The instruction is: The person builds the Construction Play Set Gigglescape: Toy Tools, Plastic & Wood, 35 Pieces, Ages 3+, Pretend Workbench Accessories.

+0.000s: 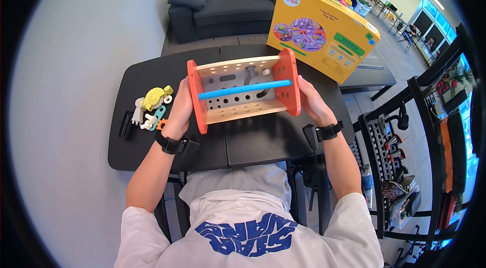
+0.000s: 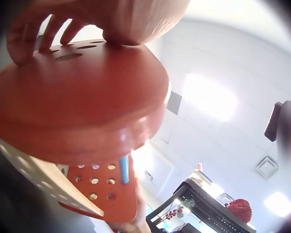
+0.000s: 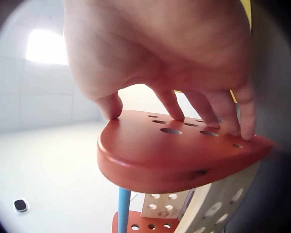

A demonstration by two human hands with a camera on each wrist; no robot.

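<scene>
Head view: toy toolbox [image 1: 243, 97] looks fully built to me, blue handle bar [image 1: 245, 89] in, held up over the black table [image 1: 202, 149] between left hand [image 1: 180, 108] and right hand [image 1: 315, 102]; there's a grey wrench-like shape [image 1: 250, 73] inside, loose toy pieces [image 1: 154, 98] not in it, and I can't see inside the Construction Play Set carton [image 1: 324, 32]. Left wrist: fingers spread against one red end panel [image 2: 87, 102]. Right wrist: fingertips splayed on the opposite panel [image 3: 145, 145], not wrapped round.
</scene>
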